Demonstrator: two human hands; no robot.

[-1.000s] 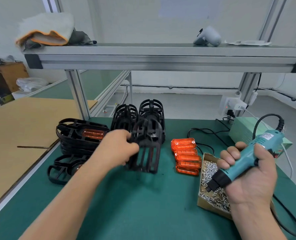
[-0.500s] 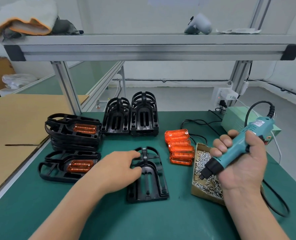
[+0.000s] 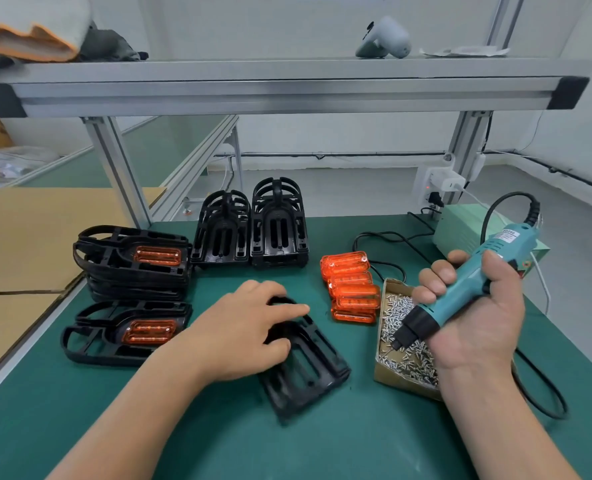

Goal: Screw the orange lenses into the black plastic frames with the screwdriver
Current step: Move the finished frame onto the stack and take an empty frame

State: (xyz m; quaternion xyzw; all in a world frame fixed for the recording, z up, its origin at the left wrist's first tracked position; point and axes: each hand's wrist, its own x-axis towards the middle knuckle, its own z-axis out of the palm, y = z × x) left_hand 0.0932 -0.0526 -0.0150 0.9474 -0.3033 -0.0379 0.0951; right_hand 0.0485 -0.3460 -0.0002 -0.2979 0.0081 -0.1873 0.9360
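1. Two hands are at work. The right hand [image 3: 478, 317] is wrapped firmly round the teal screwdriver [image 3: 460, 289]. Its bit points down over the screw box [image 3: 400, 382], just above the loose screws [image 3: 403, 344].
2. The left hand [image 3: 239, 330] lies palm-down on the arched end of a black frame [image 3: 308, 375], left of the screw box. Its index finger is stretched out and its thumb is tucked at an inner edge. Blur hides whether it pinches the frame or only presses on it.
3. That frame lies flat on the green mat [image 3: 218, 445] with no lens in it. It looks like light, stiff, openwork plastic that could skate under the driver's push. Pressing on the solid rim beside the lens seat seems safer than on the thin ribs.
4. Orange lenses [image 3: 351, 289] sit stacked just behind and left of the screw box. They look hard, glossy and probably slippery and easy to scratch, so they are best pinched by their long edges.
5. Farther left of the screw box stand two stacks of empty frames [image 3: 279, 233]. Beyond them are finished frames [image 3: 128, 268] already carrying lenses.
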